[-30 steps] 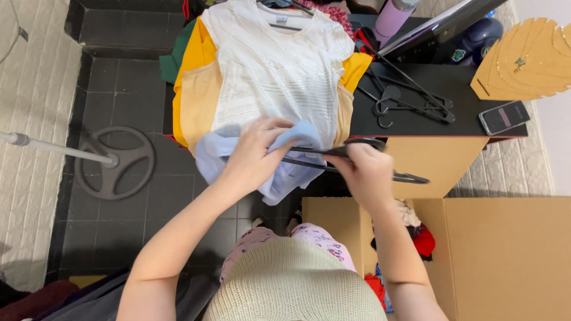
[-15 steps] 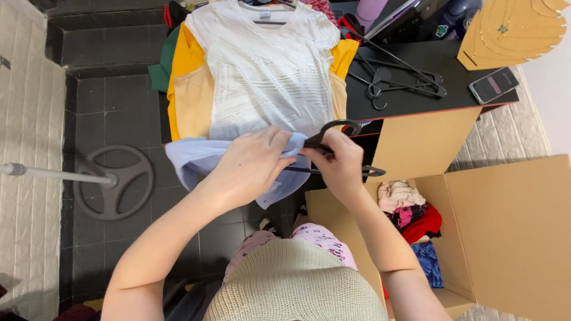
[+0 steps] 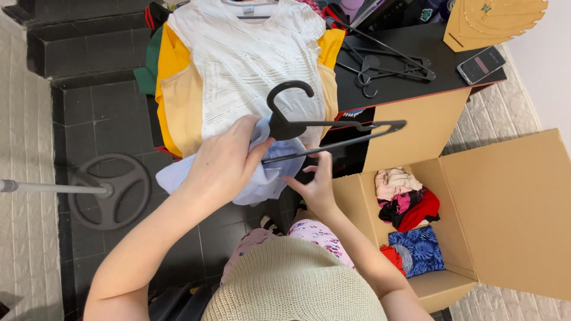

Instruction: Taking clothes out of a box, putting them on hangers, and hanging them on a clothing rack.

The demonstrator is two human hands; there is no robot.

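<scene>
At far left, a round stand base (image 3: 107, 191) lies on the dark floor. Your left hand (image 3: 223, 163), left of centre, clutches a pale blue garment (image 3: 262, 178) and the neck of a black hanger (image 3: 324, 128). Your right hand (image 3: 318, 184), just below centre, has its fingers loosely spread, fingertips touching the hanger's lower bar. At right sits an open box (image 3: 511, 202) of clothes.
</scene>
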